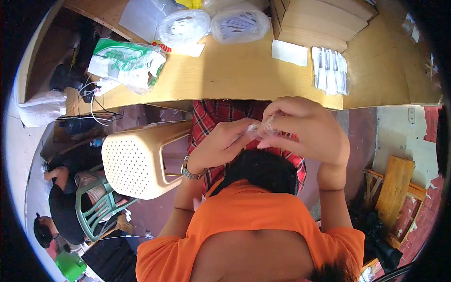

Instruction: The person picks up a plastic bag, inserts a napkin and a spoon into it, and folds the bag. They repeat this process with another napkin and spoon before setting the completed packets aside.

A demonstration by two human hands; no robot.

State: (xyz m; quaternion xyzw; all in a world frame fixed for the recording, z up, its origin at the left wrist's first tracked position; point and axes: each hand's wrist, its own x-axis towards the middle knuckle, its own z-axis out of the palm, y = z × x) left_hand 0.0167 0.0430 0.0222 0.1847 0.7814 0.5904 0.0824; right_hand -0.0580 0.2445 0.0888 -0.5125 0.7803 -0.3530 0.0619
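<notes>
My left hand (223,143), with a metal watch (191,170) on its wrist, pinches one end of a crumpled piece of clear plastic (265,128). Fingers curled, my right hand (310,131) grips the other side of that plastic. Both hands are close together over my lap, just in front of the table edge. Whether anything is inside the plastic cannot be made out. Beneath the hands lies red plaid cloth (206,115).
On the wooden table (239,70) are two plastic-lined containers (239,26) of thin pieces, a green-and-white plastic bag (124,63), white packets (330,70) and cardboard boxes (319,21). A cream stool (134,160) stands at left, near a seated person (66,188).
</notes>
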